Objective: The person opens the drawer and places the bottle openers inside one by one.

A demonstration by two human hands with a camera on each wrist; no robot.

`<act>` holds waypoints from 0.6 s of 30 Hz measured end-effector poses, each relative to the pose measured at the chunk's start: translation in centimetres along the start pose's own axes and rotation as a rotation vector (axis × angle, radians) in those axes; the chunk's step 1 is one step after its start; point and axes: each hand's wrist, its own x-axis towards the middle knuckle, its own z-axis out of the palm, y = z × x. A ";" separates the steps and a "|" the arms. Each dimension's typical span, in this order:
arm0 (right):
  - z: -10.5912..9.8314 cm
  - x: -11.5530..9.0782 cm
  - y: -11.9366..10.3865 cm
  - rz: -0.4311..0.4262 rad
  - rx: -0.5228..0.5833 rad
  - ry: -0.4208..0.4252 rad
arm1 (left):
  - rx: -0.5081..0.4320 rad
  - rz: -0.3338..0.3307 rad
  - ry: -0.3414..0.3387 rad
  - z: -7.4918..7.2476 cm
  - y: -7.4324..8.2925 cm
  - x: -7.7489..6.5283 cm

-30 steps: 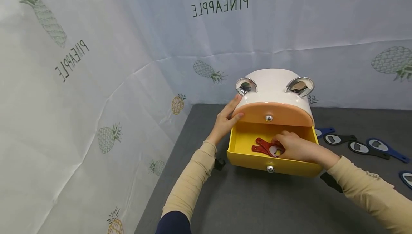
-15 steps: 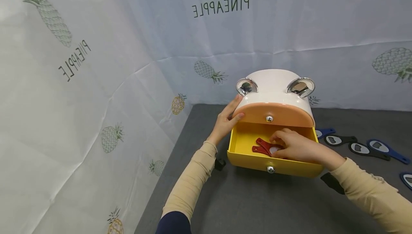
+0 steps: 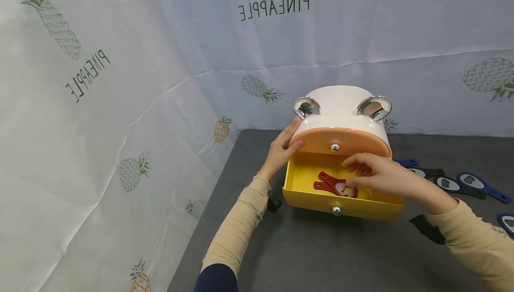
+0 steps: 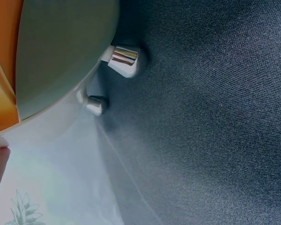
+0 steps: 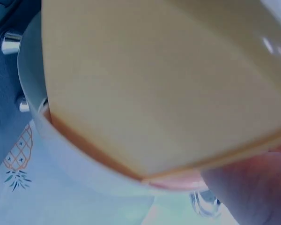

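A white storage box (image 3: 339, 104) with an orange upper drawer front stands on the table, its yellow lower drawer (image 3: 309, 200) pulled out. My left hand (image 3: 279, 151) rests against the box's left edge, thumb on the orange front and fingers extended along the side. In the drawer lie red bottle openers (image 3: 333, 183), partly overlapping. Just right of them, over the drawer, hovers my right hand (image 3: 381, 174) with loosely bent fingers and nothing visible in its grasp. The right wrist view is mostly filled by the drawer's wall (image 5: 154, 84); the fingertips are hidden there.
Black and blue bottle openers (image 3: 478, 181) lie on the grey table (image 3: 321, 256) to the right of the box. Another blue opener (image 3: 509, 224) sits at the right image edge. A pineapple-print curtain (image 3: 180, 38) hangs behind and to the left.
My right hand has let go of a red bottle opener and lifted up and to the right, uncovering the openers' round heads. The left hand stays in place.
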 end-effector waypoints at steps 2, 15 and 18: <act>-0.4 -0.4 0.1 0.006 -0.014 0.035 | 0.002 0.003 -0.001 0.0 0.0 0.0; -2.4 -3.5 1.7 0.031 -0.047 0.283 | -0.014 -0.009 -0.001 0.0 0.1 0.0; -2.7 -4.4 2.4 0.055 -0.050 0.334 | -0.012 -0.008 0.002 0.0 0.1 0.0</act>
